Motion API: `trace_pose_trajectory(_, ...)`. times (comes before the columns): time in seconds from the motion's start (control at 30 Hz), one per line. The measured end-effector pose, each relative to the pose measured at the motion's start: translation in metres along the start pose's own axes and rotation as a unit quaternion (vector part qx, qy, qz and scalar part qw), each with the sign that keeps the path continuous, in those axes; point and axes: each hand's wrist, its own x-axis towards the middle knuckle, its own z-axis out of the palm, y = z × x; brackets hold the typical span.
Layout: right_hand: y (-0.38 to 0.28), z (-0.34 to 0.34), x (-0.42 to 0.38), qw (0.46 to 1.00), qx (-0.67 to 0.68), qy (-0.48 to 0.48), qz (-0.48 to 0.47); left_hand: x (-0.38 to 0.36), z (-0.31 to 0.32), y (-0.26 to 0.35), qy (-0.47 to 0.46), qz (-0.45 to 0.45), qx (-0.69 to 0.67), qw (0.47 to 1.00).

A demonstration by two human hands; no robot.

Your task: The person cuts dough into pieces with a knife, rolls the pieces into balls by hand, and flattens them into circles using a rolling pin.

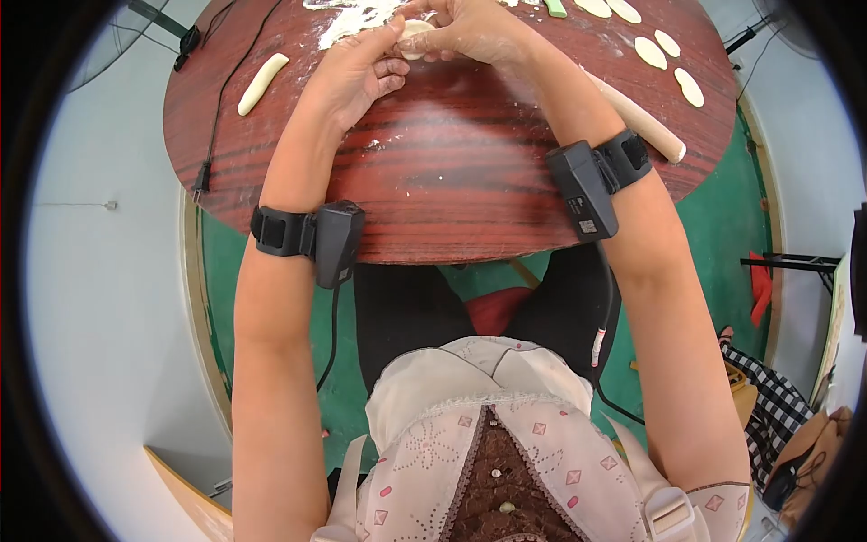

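Observation:
Close to the top edge of the head view, a small pale round of dough [414, 42] sits between my two hands over the table. My left hand [359, 70] pinches its left side, with the lower fingers curled. From the right, my right hand [474, 32] grips the same piece with thumb and fingers. White flour [354, 22] lies scattered on the tabletop just beyond my left hand. A wooden rolling pin [646, 122] rests partly behind my right forearm.
On the dark red wood table [433, 199], a dough roll [263, 84] lies at left beside a black cable [213, 126] with a plug. Several flat dough ovals [650, 52] lie at right. A green object [555, 8] is cut off at the top. Black devices are strapped to both forearms.

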Motion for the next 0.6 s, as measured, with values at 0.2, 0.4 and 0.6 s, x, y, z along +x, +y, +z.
trace_pose_trajectory(0.2, -0.004, 0.000, -0.014, 1.000, -0.002, -0.017, 0.007, 0.000, 0.005, 0.001, 0.109, 0.042, 0.037, 0.993)
trace_pose_trajectory(0.4, -0.003, 0.000, -0.009, 0.997, 0.064, -0.038, 0.010, -0.002, 0.007, 0.002, 0.097, 0.029, -0.015, 0.995)
trace_pose_trajectory(0.6, -0.005, -0.002, -0.008, 0.998, -0.017, -0.044, 0.037, -0.007, 0.015, 0.004, 0.091, -0.011, 0.023, 0.996)
